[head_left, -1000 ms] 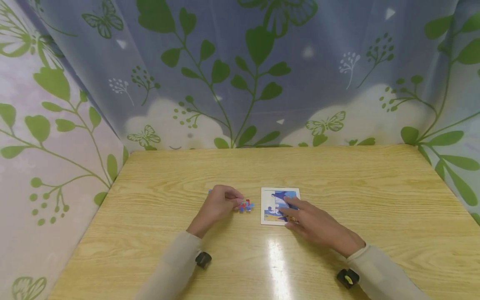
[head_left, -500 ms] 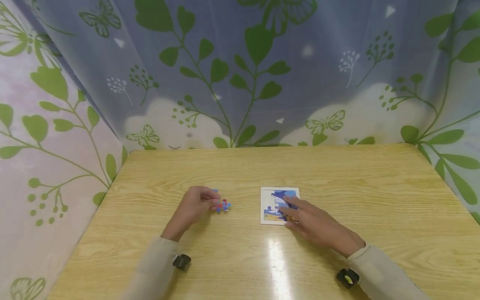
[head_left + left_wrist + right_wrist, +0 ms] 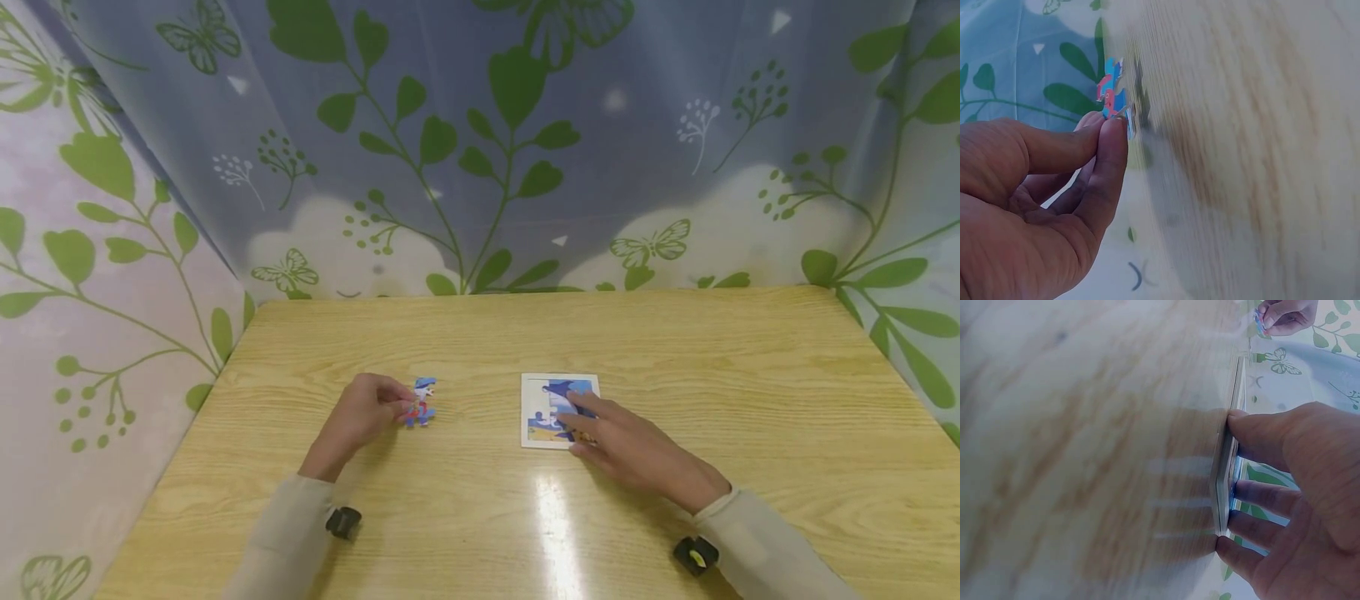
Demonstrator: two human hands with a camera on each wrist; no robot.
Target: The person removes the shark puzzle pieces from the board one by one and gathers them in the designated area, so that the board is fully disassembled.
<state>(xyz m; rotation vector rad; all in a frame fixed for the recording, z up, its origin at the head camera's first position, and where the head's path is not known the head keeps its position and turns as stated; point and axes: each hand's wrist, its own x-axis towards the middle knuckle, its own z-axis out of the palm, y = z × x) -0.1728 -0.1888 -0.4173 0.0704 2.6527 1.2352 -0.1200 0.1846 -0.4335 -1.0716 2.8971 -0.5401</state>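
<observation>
Between thumb and fingertips my left hand [image 3: 363, 414] pinches a small red-and-blue jigsaw piece [image 3: 1110, 94], held just above the table. A blue-and-white jigsaw piece [image 3: 425, 386] shows right beside it; the two overlap in the head view, and I cannot tell whether they touch. To the right lies a white-framed jigsaw board [image 3: 527, 412] with a partly filled sea picture, white and bare at its upper left. My right hand [image 3: 630, 437] rests on the board's right side with spread, fairly straight fingers. Its thumb touches the board's near edge, and the hand hides part of the picture.
The wood-grain table [image 3: 480, 500] stretches around both hands. Behind it hangs a blue curtain [image 3: 450, 125] with green leaves and butterflies; a pale patterned cloth [image 3: 135, 292] borders the left side.
My left hand has moved left with the red-and-blue jigsaw piece, uncovering the blue-and-white piece it had mostly hidden. My right hand and the board have stayed in place.
</observation>
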